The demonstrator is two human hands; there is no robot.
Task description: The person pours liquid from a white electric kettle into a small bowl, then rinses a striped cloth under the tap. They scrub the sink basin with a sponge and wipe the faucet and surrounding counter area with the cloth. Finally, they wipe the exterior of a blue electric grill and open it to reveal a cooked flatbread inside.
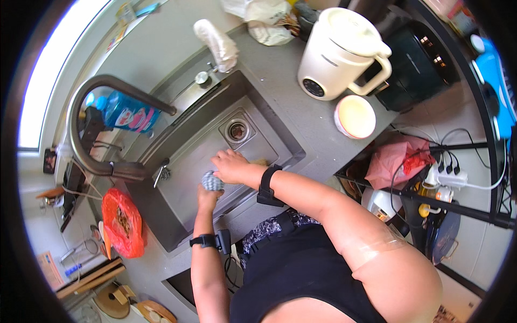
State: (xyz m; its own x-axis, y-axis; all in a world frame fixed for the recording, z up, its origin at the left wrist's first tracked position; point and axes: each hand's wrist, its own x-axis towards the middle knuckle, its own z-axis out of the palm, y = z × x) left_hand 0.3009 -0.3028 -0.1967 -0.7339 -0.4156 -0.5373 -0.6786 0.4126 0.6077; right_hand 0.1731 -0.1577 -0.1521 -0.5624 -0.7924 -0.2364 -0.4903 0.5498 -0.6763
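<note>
Over the steel sink [190,206], my left hand [208,198] grips a bunched blue-and-white checked cloth [212,181] from below. My right hand [230,166] is just above and to the right of the cloth, its thumb side against or very near the edge; whether it also grips the cloth is unclear. The sink drain [238,131] holds some reddish-brown matter. A yellowish item [259,162] in the sink is partly hidden behind my right wrist. A small metal-handled tool [160,173] with a scrubber-like end lies at the sink's left side.
A curved faucet [76,133] arches at left, near a blue bottle [131,113]. A red plastic bag [121,226] with scraps sits left of the sink. On the right counter stand a cream blender jug [339,52] and a bowl [355,117]. A black rack [452,206] holds cords beyond.
</note>
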